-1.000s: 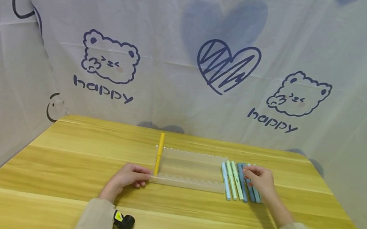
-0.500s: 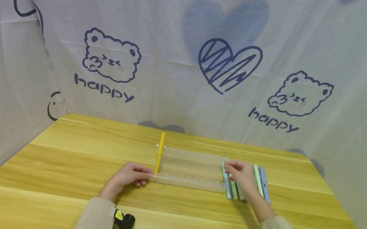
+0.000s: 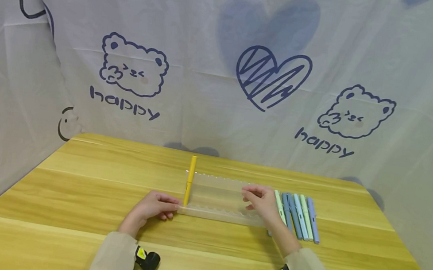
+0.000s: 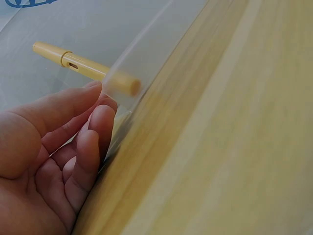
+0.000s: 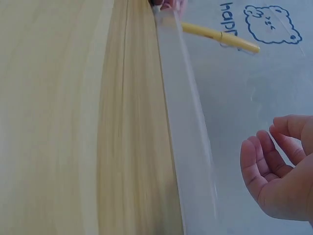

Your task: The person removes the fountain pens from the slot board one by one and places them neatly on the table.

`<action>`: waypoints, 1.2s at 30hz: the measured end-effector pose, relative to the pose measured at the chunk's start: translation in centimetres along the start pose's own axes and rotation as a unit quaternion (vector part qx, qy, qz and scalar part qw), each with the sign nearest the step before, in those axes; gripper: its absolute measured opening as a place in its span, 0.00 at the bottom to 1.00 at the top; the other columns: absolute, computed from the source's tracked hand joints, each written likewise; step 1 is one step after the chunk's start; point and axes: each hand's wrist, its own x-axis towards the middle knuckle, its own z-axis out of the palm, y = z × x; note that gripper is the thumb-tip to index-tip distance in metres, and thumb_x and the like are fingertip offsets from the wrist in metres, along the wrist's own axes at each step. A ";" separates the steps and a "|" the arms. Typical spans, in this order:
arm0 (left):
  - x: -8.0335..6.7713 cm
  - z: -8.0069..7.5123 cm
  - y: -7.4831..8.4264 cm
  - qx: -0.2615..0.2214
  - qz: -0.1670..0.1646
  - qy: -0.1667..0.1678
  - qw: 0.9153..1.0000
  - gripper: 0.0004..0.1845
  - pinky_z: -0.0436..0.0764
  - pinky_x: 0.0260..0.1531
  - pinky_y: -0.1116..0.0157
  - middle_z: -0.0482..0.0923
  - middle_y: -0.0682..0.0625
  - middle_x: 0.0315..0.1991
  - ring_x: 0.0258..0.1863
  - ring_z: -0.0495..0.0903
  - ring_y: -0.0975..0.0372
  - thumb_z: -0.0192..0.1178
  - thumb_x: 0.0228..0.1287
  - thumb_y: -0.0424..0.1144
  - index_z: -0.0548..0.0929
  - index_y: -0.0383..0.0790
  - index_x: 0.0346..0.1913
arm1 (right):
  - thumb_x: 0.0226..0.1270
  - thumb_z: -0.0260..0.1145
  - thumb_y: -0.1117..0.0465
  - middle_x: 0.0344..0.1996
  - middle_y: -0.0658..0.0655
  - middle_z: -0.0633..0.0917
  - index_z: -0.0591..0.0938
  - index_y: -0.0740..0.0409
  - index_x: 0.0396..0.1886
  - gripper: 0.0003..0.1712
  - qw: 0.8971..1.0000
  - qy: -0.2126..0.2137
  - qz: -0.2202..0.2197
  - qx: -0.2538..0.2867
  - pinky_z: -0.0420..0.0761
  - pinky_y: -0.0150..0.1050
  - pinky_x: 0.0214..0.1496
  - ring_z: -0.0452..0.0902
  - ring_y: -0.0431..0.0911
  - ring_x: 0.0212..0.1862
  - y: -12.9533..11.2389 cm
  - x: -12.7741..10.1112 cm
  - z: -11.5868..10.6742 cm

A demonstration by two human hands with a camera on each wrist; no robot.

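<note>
My left hand [image 3: 156,205] pinches the front left corner of a clear, notched pen rack [image 3: 215,215] between thumb and fingers. In the leftmost notches lies a yellow pen [image 3: 189,181], its capped end sticking out past the back edge. The left wrist view shows the thumb tip on the rack's rim, right by the end of the yellow pen [image 4: 88,67]. Over the right part of the rack hovers my right hand [image 3: 262,202], fingers loosely bent. From the right wrist, this hand [image 5: 279,169] has nothing between its fingers.
Several light green, blue and lilac pens [image 3: 298,216] lie side by side on the wooden table [image 3: 202,258], right of the rack; the right hand partly covers the nearest ones. A white cloth [image 3: 196,97] with printed bears and hearts hangs behind the table.
My right hand has moved left, from above the row of pens to above the rack's right part, uncovering most of the pens. The left hand stays at the rack's corner.
</note>
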 end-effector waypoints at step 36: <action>-0.1 -0.1 0.0 0.007 0.011 -0.003 1.000 0.14 0.75 0.21 0.71 0.81 0.45 0.28 0.20 0.76 0.65 0.59 0.57 0.32 0.78 0.24 0.44 | 0.59 0.59 0.71 0.45 0.69 0.77 0.74 0.75 0.48 0.17 0.985 -0.140 -0.049 0.085 0.76 0.50 0.43 0.76 0.50 0.43 -0.6 1.2 11.0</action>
